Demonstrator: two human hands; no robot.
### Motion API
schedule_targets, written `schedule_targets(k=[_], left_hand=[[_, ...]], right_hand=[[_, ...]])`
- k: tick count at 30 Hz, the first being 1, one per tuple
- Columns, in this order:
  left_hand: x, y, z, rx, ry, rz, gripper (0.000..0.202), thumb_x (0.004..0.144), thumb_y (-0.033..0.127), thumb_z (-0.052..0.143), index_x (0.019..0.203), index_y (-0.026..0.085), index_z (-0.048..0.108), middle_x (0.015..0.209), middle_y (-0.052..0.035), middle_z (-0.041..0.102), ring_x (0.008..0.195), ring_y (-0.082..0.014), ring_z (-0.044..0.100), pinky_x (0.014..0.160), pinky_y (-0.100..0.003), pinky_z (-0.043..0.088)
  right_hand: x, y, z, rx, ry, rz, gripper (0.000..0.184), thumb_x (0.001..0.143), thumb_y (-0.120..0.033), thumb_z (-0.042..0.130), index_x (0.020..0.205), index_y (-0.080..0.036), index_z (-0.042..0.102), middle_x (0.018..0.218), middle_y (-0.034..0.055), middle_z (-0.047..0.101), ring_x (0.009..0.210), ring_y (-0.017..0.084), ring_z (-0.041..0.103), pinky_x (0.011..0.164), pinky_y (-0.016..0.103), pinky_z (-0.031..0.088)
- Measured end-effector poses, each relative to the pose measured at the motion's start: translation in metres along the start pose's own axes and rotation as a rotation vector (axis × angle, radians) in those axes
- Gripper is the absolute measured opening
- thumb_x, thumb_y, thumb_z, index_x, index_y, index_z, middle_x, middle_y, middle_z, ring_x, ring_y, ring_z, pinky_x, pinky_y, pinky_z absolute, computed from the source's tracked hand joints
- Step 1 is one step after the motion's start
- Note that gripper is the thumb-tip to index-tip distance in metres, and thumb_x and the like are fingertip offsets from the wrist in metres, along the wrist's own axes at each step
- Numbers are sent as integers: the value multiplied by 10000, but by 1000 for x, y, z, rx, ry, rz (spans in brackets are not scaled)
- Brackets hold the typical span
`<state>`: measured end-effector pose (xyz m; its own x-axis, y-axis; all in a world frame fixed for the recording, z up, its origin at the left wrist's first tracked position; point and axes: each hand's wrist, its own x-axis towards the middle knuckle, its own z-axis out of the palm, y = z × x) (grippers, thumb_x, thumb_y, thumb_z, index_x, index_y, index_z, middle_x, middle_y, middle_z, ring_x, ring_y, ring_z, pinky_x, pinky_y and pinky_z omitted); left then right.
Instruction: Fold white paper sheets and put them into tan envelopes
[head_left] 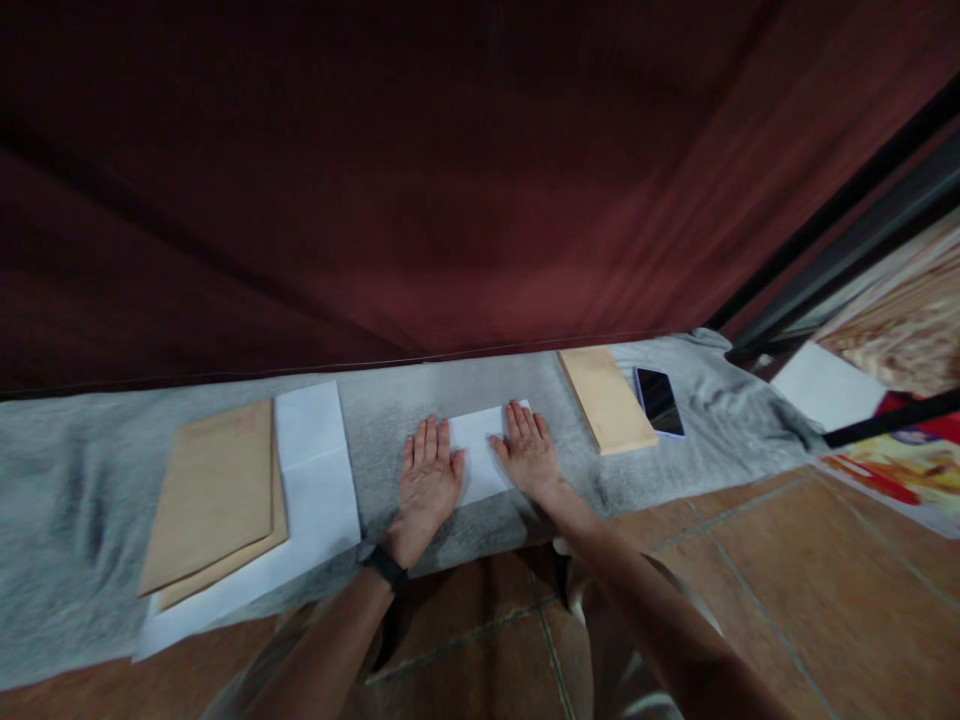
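A folded white sheet of paper [480, 455] lies on the grey cloth in front of me. My left hand [431, 470] rests flat over its left side, fingers stretched out and pointing away from me. On the right part of the paper lies my right hand [529, 450], palm down with the fingers extended. Both hands cover the paper's side edges, and its middle shows between the two thumbs. Neither hand grips anything. A dark watch or band [386, 567] sits on my left wrist.
Brown envelopes [217, 480] lie on white paper sheets [319, 480] at the left. To the right are a stack of tan envelopes [609, 400] and a phone [660, 402]. The grey cloth [390, 395] runs below a dark red curtain [450, 200]. Tiled floor [810, 570] is at the front.
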<state>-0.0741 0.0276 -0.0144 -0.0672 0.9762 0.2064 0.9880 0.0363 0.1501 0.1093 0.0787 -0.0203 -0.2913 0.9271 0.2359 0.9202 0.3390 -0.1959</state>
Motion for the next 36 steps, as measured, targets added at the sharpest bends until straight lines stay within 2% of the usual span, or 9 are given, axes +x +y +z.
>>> schedule_targets(k=[5,10,16,19,22,27,31,34,36], left_hand=[[0,0,1,3,-7,-7,629,1013,377,395,1559,65,401,1639,-188,343,1557,-308,263,1272,-515,207],[0,1,-2,19,-5,-4,624,1018,376,388,1552,56,409,1630,-196,359,1547,-315,286,1270,-506,211],[0,1,-2,27,2,1,618,1020,382,392,1541,53,427,1626,-204,362,1541,-326,299,1267,-510,204],[0,2,-2,16,0,-18,618,1015,385,408,1548,71,424,1630,-191,364,1548,-315,286,1272,-498,190],[1,4,-4,7,0,-35,611,1016,389,401,1550,94,429,1629,-175,375,1547,-306,291,1272,-495,192],[-1,5,-7,16,11,-25,606,1022,395,379,1536,82,450,1617,-183,396,1533,-328,317,1269,-511,196],[2,4,-9,-47,-2,-31,601,1021,402,390,1521,78,469,1617,-191,395,1532,-339,316,1268,-521,203],[12,0,-15,-204,-14,-93,621,1018,430,419,1538,91,438,1628,-205,371,1533,-342,312,1255,-535,244],[20,-4,-23,-355,25,-136,654,1023,440,414,1573,89,363,1661,-214,297,1552,-330,268,1250,-527,269]], right_hand=[[-5,24,-4,-66,-1,112,689,1062,-461,386,1580,-10,330,1626,211,355,1517,326,337,1237,483,233],[-11,47,-16,-122,-11,185,624,1065,-430,375,1574,-68,377,1620,175,393,1507,335,344,1218,499,258],[-21,50,-40,-125,-24,178,484,1055,-368,430,1445,-110,555,1487,207,553,1345,340,521,1110,460,395],[-20,43,-47,-31,-84,204,378,1042,-371,480,1307,-150,635,1268,179,676,1154,280,638,997,365,469],[-16,41,-48,106,-139,290,293,1013,-360,545,1210,-165,639,1142,121,710,1040,225,672,894,284,486],[-7,49,-45,415,-203,413,226,892,-337,674,1032,-160,665,916,79,724,877,234,676,757,286,468],[0,53,-44,729,-242,380,170,817,-360,687,770,-200,654,704,13,667,729,206,636,628,269,443],[11,51,-54,907,-126,372,272,854,-479,610,825,-210,641,721,-9,668,697,181,614,604,255,466],[18,48,-66,1004,143,361,330,878,-534,580,895,-209,639,787,3,690,722,179,616,640,267,502]])
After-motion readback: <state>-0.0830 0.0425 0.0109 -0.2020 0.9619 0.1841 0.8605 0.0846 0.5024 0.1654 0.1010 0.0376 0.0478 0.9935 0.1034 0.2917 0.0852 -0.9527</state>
